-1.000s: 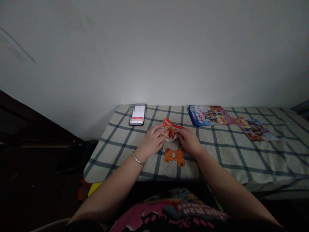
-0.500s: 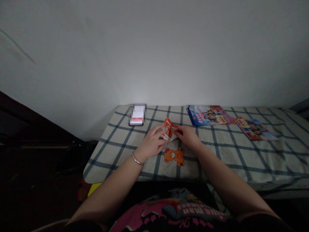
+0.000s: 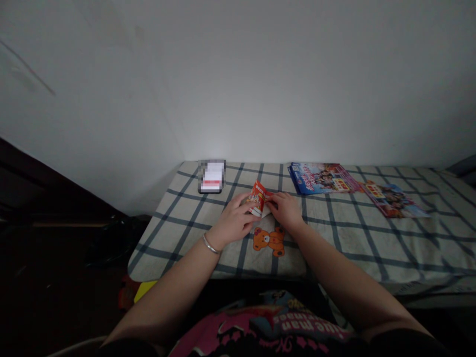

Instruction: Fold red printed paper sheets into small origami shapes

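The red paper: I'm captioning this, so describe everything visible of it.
The red paper looks thin, printed with pale lettering, with a whitish part at its near edge. It is bent and folded, one pointed corner toward the wall. The left hand holds its left side, the right hand its right side, over the checked cloth; contact with the cloth is unclear.

Slim silver bangle (image 3: 209, 245) — black shirt (image 3: 275, 334) with pink, lettered print (image 3: 301, 323)

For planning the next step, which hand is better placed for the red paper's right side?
Probably the right hand: it touches that side; the left hand touches the red paper at its left.
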A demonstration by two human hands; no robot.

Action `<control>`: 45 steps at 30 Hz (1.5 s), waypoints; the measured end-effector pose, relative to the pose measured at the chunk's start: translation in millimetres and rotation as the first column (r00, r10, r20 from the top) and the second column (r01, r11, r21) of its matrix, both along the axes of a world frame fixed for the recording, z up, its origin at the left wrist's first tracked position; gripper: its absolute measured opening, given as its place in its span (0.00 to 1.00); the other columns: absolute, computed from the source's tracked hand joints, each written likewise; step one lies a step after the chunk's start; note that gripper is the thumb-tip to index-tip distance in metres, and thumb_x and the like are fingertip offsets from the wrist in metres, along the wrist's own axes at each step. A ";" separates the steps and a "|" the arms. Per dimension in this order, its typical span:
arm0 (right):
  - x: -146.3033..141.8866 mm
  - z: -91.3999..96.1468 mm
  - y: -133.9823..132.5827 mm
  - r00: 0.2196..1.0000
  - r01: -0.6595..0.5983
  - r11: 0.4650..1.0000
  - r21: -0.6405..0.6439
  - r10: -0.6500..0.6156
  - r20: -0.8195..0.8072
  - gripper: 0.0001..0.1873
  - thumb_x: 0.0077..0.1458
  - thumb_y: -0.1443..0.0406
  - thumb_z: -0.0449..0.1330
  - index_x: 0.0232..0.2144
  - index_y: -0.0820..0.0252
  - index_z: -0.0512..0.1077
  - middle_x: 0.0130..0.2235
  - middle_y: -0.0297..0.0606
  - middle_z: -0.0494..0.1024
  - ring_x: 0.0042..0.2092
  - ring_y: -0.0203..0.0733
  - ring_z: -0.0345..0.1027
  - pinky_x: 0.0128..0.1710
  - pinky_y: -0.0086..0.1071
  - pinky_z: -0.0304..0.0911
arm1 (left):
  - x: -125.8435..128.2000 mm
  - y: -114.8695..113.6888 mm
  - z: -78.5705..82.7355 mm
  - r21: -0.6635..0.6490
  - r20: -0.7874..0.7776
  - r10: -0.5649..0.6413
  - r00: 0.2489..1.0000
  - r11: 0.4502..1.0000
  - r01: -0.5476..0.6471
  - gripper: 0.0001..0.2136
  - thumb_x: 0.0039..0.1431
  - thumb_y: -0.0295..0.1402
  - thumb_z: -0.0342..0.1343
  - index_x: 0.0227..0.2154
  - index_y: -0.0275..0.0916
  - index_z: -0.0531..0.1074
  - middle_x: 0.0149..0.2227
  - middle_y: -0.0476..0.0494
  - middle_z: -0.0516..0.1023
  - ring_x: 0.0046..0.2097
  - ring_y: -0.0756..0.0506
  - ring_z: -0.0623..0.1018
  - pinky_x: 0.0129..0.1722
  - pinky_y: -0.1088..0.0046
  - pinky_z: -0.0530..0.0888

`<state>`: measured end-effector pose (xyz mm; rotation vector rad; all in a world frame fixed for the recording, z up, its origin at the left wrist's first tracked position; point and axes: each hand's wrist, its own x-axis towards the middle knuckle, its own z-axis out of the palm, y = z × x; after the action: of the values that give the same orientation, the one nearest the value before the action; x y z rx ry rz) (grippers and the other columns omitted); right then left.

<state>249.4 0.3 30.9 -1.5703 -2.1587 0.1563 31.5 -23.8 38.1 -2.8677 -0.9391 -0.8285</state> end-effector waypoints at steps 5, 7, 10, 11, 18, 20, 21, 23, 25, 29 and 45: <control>0.7 -1.2 1.4 1.000 -0.014 0.999 0.030 0.015 -0.005 0.09 0.59 0.62 0.58 0.37 0.55 0.78 0.41 0.38 0.79 0.44 0.45 0.67 0.47 0.38 0.59 | 1.4 -1.6 2.1 -0.027 0.006 0.013 1.000 1.000 -0.013 0.15 0.57 0.26 0.55 0.46 0.44 0.76 0.53 0.47 0.73 0.64 0.36 0.57 0.62 0.50 0.63; 1.2 -2.0 3.3 1.000 -0.016 1.000 0.027 0.017 -0.012 0.08 0.59 0.62 0.59 0.37 0.54 0.78 0.40 0.38 0.79 0.43 0.45 0.67 0.47 0.38 0.60 | 1.3 -1.4 1.9 -0.020 0.001 -0.001 1.000 1.000 0.001 0.15 0.57 0.27 0.56 0.46 0.45 0.77 0.53 0.47 0.73 0.64 0.35 0.57 0.61 0.49 0.64; 1.8 -3.1 6.2 0.999 -0.008 1.000 -0.001 0.008 -0.035 0.08 0.58 0.62 0.59 0.38 0.53 0.78 0.40 0.37 0.79 0.43 0.44 0.68 0.46 0.37 0.60 | 0.8 -0.3 0.4 -0.004 -0.004 -0.017 1.000 1.000 0.017 0.13 0.57 0.29 0.56 0.44 0.48 0.78 0.53 0.46 0.72 0.64 0.34 0.56 0.60 0.47 0.64; 1.8 -3.2 6.7 0.999 -0.003 1.000 -0.010 0.003 -0.041 0.08 0.58 0.62 0.60 0.38 0.53 0.78 0.41 0.37 0.79 0.43 0.44 0.68 0.46 0.37 0.60 | 0.7 0.0 -0.1 -0.001 -0.003 -0.018 1.000 1.000 0.018 0.13 0.57 0.29 0.57 0.43 0.48 0.78 0.53 0.46 0.72 0.64 0.34 0.57 0.60 0.47 0.64; -2.2 0.6 1.8 0.998 0.054 0.998 -0.015 -0.054 0.011 0.09 0.59 0.60 0.58 0.39 0.51 0.78 0.42 0.38 0.78 0.45 0.46 0.67 0.47 0.38 0.58 | 3.1 -0.4 -0.5 0.015 0.001 -0.009 1.000 1.000 0.009 0.15 0.55 0.26 0.57 0.44 0.48 0.78 0.52 0.47 0.74 0.63 0.33 0.58 0.60 0.45 0.63; -3.4 1.6 -0.2 0.997 0.075 0.997 -0.008 -0.075 0.021 0.09 0.59 0.60 0.58 0.39 0.51 0.78 0.42 0.37 0.78 0.45 0.46 0.67 0.46 0.38 0.58 | 4.5 -0.6 -0.7 0.020 0.000 0.003 1.000 1.000 -0.003 0.14 0.55 0.26 0.58 0.43 0.48 0.79 0.51 0.48 0.74 0.63 0.33 0.58 0.60 0.45 0.62; -3.8 1.8 -0.8 0.996 0.083 0.996 -0.006 -0.083 0.025 0.09 0.59 0.60 0.58 0.39 0.51 0.77 0.41 0.37 0.78 0.45 0.46 0.67 0.46 0.38 0.57 | 5.1 -0.8 -0.8 0.022 -0.001 0.011 1.000 1.000 -0.011 0.14 0.55 0.26 0.58 0.42 0.48 0.79 0.51 0.48 0.74 0.63 0.34 0.58 0.61 0.44 0.61; -4.2 1.3 -1.2 0.995 0.100 0.995 0.003 -0.100 0.030 0.08 0.59 0.59 0.58 0.38 0.52 0.76 0.40 0.38 0.77 0.44 0.46 0.67 0.45 0.37 0.57 | 6.2 -1.2 -1.0 0.029 0.000 0.026 1.000 0.999 -0.026 0.13 0.54 0.27 0.59 0.41 0.49 0.79 0.51 0.48 0.75 0.63 0.34 0.59 0.62 0.42 0.58; -4.0 -0.1 -0.4 0.992 0.126 0.992 0.025 -0.127 0.025 0.09 0.58 0.58 0.59 0.36 0.55 0.75 0.38 0.39 0.77 0.43 0.46 0.67 0.43 0.37 0.58 | 7.1 -2.1 -0.7 0.033 -0.007 0.045 0.999 0.998 -0.045 0.12 0.55 0.29 0.59 0.40 0.50 0.79 0.51 0.48 0.75 0.63 0.35 0.59 0.63 0.39 0.55; -1.1 -4.5 2.4 0.994 0.106 0.993 0.058 -0.105 -0.015 0.10 0.59 0.58 0.57 0.33 0.59 0.73 0.35 0.41 0.76 0.41 0.47 0.67 0.43 0.38 0.59 | 8.4 -4.7 1.1 0.024 -0.030 0.083 0.996 0.996 -0.082 0.10 0.56 0.30 0.59 0.40 0.50 0.79 0.51 0.49 0.75 0.63 0.35 0.59 0.63 0.38 0.51; 6.0 -6.8 3.4 0.988 0.074 0.997 0.010 -0.072 -0.139 0.11 0.56 0.64 0.59 0.41 0.60 0.73 0.39 0.41 0.78 0.43 0.46 0.67 0.46 0.38 0.60 | 7.5 -1.1 -3.0 -0.011 -0.070 0.122 0.990 0.992 -0.123 0.15 0.60 0.27 0.54 0.49 0.44 0.74 0.51 0.48 0.77 0.62 0.39 0.62 0.66 0.45 0.52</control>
<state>255.5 3.7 24.1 -1.5792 -1.9891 0.2184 39.0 -24.9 35.1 -2.7971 -1.1043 -0.7093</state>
